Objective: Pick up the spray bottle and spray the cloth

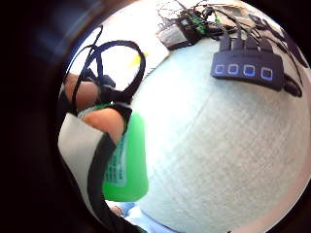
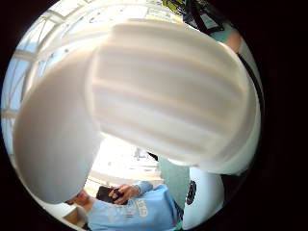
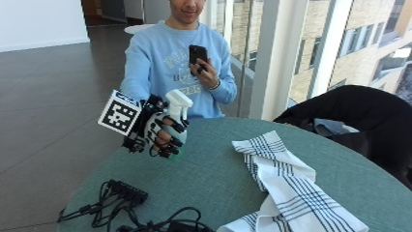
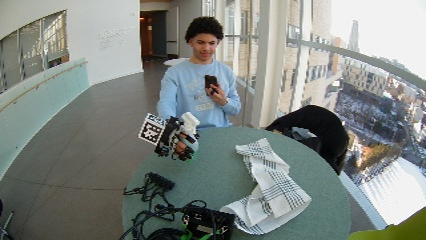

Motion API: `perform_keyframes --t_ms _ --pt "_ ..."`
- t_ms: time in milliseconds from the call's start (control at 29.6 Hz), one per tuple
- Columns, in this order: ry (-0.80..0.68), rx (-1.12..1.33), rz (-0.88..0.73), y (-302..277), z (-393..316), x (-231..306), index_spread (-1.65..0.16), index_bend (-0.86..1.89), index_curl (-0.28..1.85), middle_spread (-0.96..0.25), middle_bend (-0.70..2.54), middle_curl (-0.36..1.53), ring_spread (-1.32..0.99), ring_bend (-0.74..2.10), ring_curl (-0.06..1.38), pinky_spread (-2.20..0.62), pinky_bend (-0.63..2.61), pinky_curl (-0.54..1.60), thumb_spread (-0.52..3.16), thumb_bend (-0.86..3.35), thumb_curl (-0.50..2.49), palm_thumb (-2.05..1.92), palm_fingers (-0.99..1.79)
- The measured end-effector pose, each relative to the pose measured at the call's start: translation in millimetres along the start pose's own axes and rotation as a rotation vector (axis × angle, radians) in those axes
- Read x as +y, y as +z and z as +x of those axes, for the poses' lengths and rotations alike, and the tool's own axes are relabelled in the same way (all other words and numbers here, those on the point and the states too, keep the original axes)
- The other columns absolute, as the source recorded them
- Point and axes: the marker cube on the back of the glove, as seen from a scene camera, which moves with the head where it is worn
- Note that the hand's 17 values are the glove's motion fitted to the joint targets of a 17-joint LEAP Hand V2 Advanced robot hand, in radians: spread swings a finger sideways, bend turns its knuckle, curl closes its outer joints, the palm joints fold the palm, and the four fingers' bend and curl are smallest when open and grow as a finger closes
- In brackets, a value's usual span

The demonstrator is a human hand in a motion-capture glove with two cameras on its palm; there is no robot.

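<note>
My gloved right hand (image 3: 162, 133) grips the spray bottle (image 3: 177, 108), fingers wrapped round its neck, and holds it upright above the left part of the round green table (image 3: 212, 179). The bottle has a white spray head and a green body (image 1: 129, 160) that peeks out below the fingers. Its white head (image 2: 163, 91) fills the thumb side palm view. The white cloth with dark stripes (image 3: 283, 186) lies crumpled on the table, well to the right of the bottle and apart from it. In the wide outside view the hand (image 4: 174, 140) and cloth (image 4: 269, 187) stand the same way.
A black multi-port hub (image 3: 127, 192) with tangled cables (image 3: 161, 222) lies at the table's near left edge. A dark jacket (image 3: 347, 116) hangs over a chair at the right. The person's bare hand holds a phone (image 3: 198, 54) up at chest height.
</note>
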Motion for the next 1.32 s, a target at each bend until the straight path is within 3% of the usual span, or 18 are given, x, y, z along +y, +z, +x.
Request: perform_keyframes --t_ms 371,709,1316 --pt "-0.026 0.157 -0.214 41 -67 -45 -0.29 0.12 0.33 -0.08 0.19 0.41 -0.03 0.48 0.38 0.16 0.28 0.36 0.69 -0.02 0.57 1.01 1.10" --pt "0.029 0.287 -0.392 89 -80 -67 -0.28 0.13 0.33 -0.08 0.18 0.41 -0.03 0.53 0.39 0.14 0.30 0.37 0.65 -0.03 0.60 1.00 1.12" --pt "0.065 0.348 -0.466 116 -82 -69 -0.27 0.13 0.35 -0.08 0.22 0.44 -0.03 0.53 0.39 0.12 0.30 0.37 0.60 -0.03 0.63 0.99 1.13"
